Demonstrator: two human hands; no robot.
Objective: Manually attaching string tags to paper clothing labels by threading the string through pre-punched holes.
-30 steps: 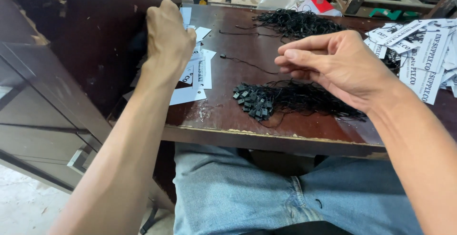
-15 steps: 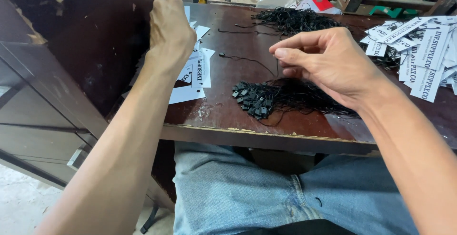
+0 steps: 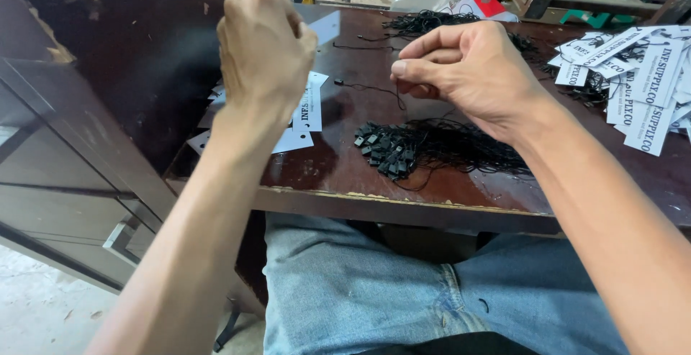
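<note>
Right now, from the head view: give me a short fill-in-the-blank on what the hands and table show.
1. The left hand holds a small white paper ____ above the dark wooden table.
2. The right hand pinches a thin ____ string.
3. The bundle of black strings with plastic ends lies ____ the right hand.
4. The pile of white printed tags lies at the table's ____ side.

Missing words: tag; black; below; right

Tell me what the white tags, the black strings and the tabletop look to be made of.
White tags: probably matte card; flat, stiff, printed.
Black strings: thin cord, seemingly with plastic end pieces; small blocky tips.
Tabletop: dark glossy wood or veneer, chipped pale along the front edge.
</note>
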